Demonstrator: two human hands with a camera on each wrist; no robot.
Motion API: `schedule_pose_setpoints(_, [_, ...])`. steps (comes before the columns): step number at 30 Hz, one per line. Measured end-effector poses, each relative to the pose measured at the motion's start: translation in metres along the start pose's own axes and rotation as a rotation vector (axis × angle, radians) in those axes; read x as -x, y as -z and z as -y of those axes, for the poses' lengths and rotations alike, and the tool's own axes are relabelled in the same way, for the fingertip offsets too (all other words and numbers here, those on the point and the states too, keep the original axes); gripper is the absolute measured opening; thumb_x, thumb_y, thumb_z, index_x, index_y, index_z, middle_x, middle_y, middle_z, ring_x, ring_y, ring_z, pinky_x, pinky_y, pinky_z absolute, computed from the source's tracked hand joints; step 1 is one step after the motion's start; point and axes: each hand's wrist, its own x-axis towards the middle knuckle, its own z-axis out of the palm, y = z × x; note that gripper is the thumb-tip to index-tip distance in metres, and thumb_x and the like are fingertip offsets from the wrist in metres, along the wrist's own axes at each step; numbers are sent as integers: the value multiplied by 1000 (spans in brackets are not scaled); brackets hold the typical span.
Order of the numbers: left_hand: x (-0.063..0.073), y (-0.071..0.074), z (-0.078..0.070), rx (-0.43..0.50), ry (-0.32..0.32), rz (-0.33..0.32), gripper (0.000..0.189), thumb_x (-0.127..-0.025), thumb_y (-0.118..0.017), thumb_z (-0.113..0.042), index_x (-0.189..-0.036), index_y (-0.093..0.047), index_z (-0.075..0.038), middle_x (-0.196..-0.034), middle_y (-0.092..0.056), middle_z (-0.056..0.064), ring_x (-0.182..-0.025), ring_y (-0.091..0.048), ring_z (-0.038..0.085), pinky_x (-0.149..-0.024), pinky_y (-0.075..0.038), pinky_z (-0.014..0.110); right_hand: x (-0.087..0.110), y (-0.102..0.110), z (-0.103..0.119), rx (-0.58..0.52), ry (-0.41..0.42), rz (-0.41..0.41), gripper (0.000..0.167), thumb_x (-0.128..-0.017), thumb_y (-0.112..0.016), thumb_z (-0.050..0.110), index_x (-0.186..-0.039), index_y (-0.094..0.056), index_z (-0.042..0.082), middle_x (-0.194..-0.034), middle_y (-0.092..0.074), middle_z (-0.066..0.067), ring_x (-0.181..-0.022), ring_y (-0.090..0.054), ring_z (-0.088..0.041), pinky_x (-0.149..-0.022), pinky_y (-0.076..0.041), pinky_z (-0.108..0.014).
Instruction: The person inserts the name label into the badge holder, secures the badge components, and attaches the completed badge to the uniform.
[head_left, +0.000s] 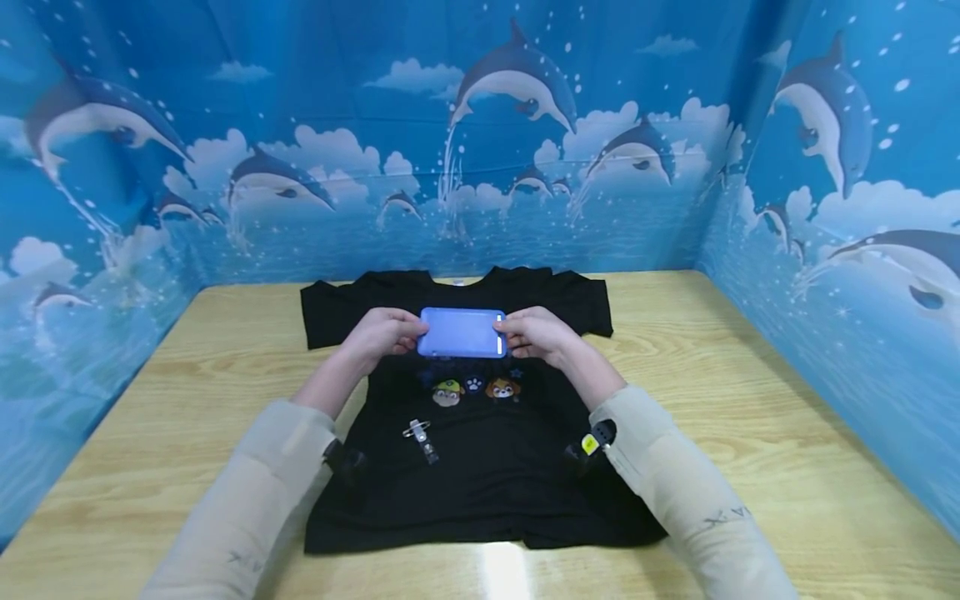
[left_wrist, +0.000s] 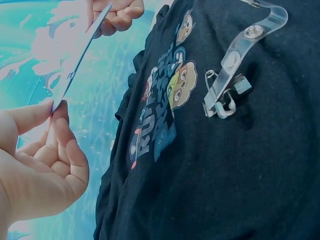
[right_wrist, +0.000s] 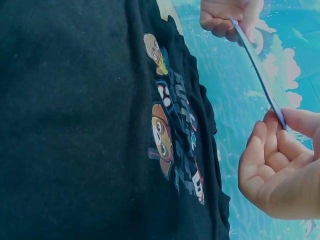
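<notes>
A flat blue card holder [head_left: 462,333] with rounded corners is held above a black T-shirt [head_left: 480,467], level across its chest in the head view. My left hand [head_left: 384,337] pinches its left end between thumb and fingers. At the other end my right hand [head_left: 537,333] pinches it the same way, thumb on the near face. Both wrist views show the holder edge-on as a thin plate, clear of the cloth. A badge clip [left_wrist: 227,75] with a safety pin and a clear snap strap lies on the shirt, below and left of the holder.
The shirt lies spread on a wooden table [head_left: 750,400], its cartoon dog print [head_left: 474,390] partly behind the holder. Blue dolphin curtains [head_left: 300,100] stand at the back and both sides. Dark straps with small devices [head_left: 596,437] sit at the wrists.
</notes>
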Motion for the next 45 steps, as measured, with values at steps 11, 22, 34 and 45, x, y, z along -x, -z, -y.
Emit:
schedule_pose_setpoints(11, [0, -2, -2, 23, 10, -14, 28, -91, -59, -16, -109, -59, 6, -85, -57, 8, -90, -54, 30, -89, -42, 45, 0, 1, 3, -6, -4, -53, 18, -89, -61, 14, -101, -59, 1, -66, -56, 0, -58, -52, -9, -60, -47, -24])
schedule_pose_setpoints(22, [2, 0, -1, 60, 1, 18, 29, -91, -57, -13, -110, -58, 9, -74, -56, 3, -77, -55, 22, -83, -44, 40, -2, -1, 2, -15, -13, -84, 25, -87, -64, 16, -105, -61, -1, -63, -56, 1, -55, -51, -8, -55, -46, -21])
schedule_pose_setpoints(34, [1, 0, 2, 86, -14, 10, 25, -90, -59, -13, -106, -58, 7, -75, -57, 3, -75, -55, 21, -83, -44, 43, -2, 0, 1, -64, -24, -141, 32, -85, -67, 17, -111, -62, -1, -66, -59, 2, -57, -52, -7, -57, -47, -21])
schedule_pose_setpoints(45, [2, 1, 0, 78, -10, 5, 25, -89, -59, -13, -105, -60, 6, -71, -58, 1, -67, -55, 14, -77, -45, 38, 3, 6, 2, -60, 15, -49, 24, -89, -62, 17, -105, -60, -1, -71, -57, -1, -62, -52, -11, -65, -46, -26])
